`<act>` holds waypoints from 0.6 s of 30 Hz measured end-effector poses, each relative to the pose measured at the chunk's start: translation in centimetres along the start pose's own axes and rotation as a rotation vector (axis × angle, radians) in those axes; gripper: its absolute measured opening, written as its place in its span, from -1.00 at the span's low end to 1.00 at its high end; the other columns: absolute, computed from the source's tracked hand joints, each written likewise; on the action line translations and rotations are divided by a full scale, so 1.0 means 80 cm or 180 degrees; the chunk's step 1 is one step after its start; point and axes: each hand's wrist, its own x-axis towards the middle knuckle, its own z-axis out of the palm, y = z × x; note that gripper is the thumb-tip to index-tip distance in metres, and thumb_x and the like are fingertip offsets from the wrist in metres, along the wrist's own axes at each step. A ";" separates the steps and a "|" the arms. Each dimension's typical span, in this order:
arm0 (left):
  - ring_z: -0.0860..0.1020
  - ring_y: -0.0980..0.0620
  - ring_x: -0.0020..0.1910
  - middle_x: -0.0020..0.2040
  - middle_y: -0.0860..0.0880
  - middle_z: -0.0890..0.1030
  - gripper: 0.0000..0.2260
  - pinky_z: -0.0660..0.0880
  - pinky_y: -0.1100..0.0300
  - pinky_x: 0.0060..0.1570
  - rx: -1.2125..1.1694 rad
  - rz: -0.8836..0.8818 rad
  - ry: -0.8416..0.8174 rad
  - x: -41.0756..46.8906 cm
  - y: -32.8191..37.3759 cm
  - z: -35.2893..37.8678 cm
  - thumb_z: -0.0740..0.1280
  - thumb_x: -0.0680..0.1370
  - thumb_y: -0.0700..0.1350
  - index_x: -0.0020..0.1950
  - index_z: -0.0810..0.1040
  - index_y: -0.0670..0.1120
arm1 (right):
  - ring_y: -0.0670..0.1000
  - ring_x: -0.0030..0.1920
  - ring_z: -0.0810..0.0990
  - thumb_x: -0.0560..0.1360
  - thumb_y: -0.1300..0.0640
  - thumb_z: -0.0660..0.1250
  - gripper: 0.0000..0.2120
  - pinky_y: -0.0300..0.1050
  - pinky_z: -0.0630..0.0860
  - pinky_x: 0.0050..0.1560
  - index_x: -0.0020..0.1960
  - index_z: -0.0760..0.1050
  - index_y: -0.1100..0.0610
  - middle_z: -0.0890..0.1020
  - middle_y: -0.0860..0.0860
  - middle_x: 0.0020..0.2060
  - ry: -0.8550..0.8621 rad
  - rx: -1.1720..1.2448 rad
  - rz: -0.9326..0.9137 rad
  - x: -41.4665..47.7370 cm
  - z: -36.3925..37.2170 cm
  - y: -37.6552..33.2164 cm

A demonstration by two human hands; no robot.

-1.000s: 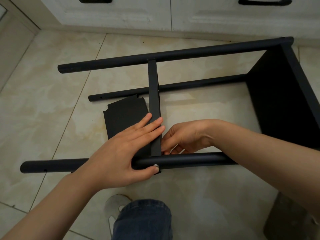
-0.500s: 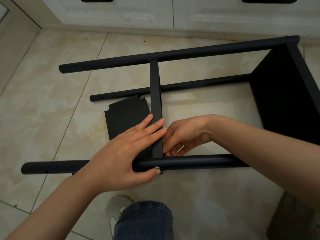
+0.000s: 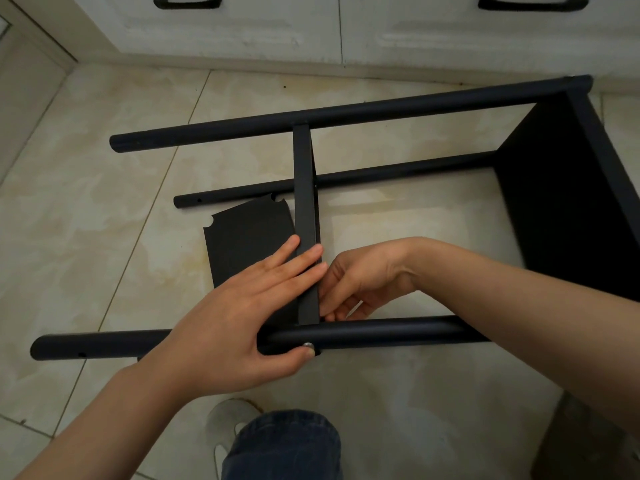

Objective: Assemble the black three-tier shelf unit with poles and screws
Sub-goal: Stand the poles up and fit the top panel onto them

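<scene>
The black shelf unit lies on its side on the tiled floor. One shelf panel point(image 3: 568, 202) is fixed at the right end of the poles. A middle shelf panel point(image 3: 304, 188) stands edge-on between the far pole point(image 3: 346, 114) and the near pole point(image 3: 381, 332). My left hand point(image 3: 242, 317) wraps the near pole, fingers flat on the middle panel, thumb beside a silver screw point(image 3: 308, 345). My right hand point(image 3: 360, 278) presses the panel's right side from behind the near pole. A lower pole point(image 3: 381, 173) runs under the panel.
A loose black shelf panel point(image 3: 246, 233) with notched corners lies flat on the floor left of the middle panel. White cabinets point(image 3: 311, 26) with dark handles line the far wall. My knee in jeans point(image 3: 280, 445) and a shoe are below. A dark object point(image 3: 588, 445) sits at bottom right.
Both hands stay on the middle panel and near pole. The right hand's fingers have shifted slightly lower against the panel. The view has drifted a little.
</scene>
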 end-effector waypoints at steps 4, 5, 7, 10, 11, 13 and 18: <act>-0.04 0.16 0.63 0.64 0.26 0.07 -0.26 0.14 0.01 0.52 -0.0001 0.0009 0.0002 -0.001 0.001 0.000 0.32 0.50 0.26 0.63 0.15 0.12 | -0.09 -0.22 0.56 0.57 0.20 0.35 -0.78 -0.23 0.51 -0.09 -0.22 0.67 0.06 0.64 -0.02 -0.27 0.0011 0.0028 -0.0003 0.002 0.002 0.002; -0.04 0.16 0.63 0.64 0.26 0.07 -0.26 0.13 0.01 0.52 0.0001 0.0005 0.0003 -0.001 0.001 0.000 0.32 0.50 0.26 0.63 0.15 0.12 | -0.08 -0.21 0.56 0.57 0.21 0.35 -0.80 -0.21 0.50 -0.07 -0.20 0.66 0.08 0.65 -0.02 -0.26 0.0016 0.0056 -0.0017 0.002 0.003 0.002; -0.04 0.16 0.63 0.64 0.25 0.07 -0.26 0.13 0.00 0.52 0.0008 0.0015 0.0006 -0.001 0.000 0.000 0.33 0.51 0.25 0.63 0.16 0.11 | -0.08 -0.20 0.57 0.58 0.24 0.32 -0.82 -0.20 0.50 -0.06 -0.16 0.64 0.11 0.65 0.00 -0.24 0.0033 0.0114 -0.0058 0.004 0.004 0.003; -0.04 0.17 0.63 0.63 0.27 0.06 -0.26 0.11 0.02 0.52 0.0010 0.0014 -0.0008 -0.002 -0.001 -0.001 0.33 0.51 0.26 0.63 0.16 0.12 | -0.07 -0.20 0.58 0.58 0.23 0.31 -0.81 -0.22 0.53 -0.10 -0.17 0.63 0.12 0.65 0.00 -0.25 0.0024 0.0111 -0.0065 0.006 0.006 0.003; -0.05 0.17 0.63 0.63 0.28 0.05 -0.26 0.10 0.03 0.52 0.0014 0.0012 -0.0014 -0.002 -0.001 -0.001 0.33 0.51 0.26 0.63 0.15 0.13 | -0.07 -0.20 0.58 0.59 0.22 0.31 -0.81 -0.23 0.53 -0.11 -0.17 0.63 0.12 0.64 0.00 -0.26 0.0024 0.0095 -0.0045 0.006 0.006 0.003; -0.06 0.18 0.63 0.63 0.29 0.04 -0.26 0.08 0.04 0.52 0.0030 0.0020 -0.0020 -0.002 -0.001 -0.001 0.32 0.51 0.27 0.63 0.14 0.14 | -0.07 -0.20 0.59 0.58 0.18 0.32 -0.81 -0.23 0.54 -0.12 -0.17 0.64 0.11 0.64 0.00 -0.27 0.0005 0.0098 -0.0025 0.005 0.005 0.004; -0.05 0.18 0.63 0.63 0.28 0.05 -0.26 0.10 0.02 0.52 0.0025 0.0020 -0.0013 -0.002 -0.001 0.001 0.32 0.51 0.27 0.63 0.15 0.14 | -0.09 -0.18 0.59 0.57 0.17 0.36 -0.80 -0.23 0.53 -0.07 -0.19 0.68 0.05 0.65 -0.02 -0.24 -0.0105 0.0056 -0.0089 -0.001 0.001 0.007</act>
